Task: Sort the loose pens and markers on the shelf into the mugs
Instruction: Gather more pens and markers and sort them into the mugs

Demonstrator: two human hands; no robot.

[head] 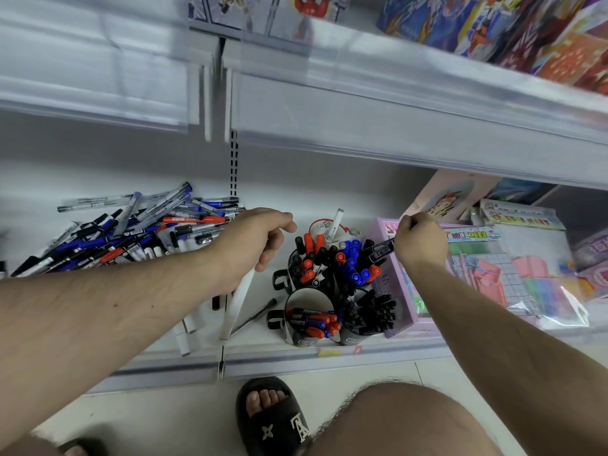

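Black marker (378,250) pinched in right hand (419,240) fingers, tip over mugs (332,278); left hand (253,241) fingers loose, apart.

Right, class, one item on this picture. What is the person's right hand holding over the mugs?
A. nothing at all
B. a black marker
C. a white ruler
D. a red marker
B: the right hand grips a black marker with a printed label, its free end slanting down over the blue-capped markers standing in the mugs.
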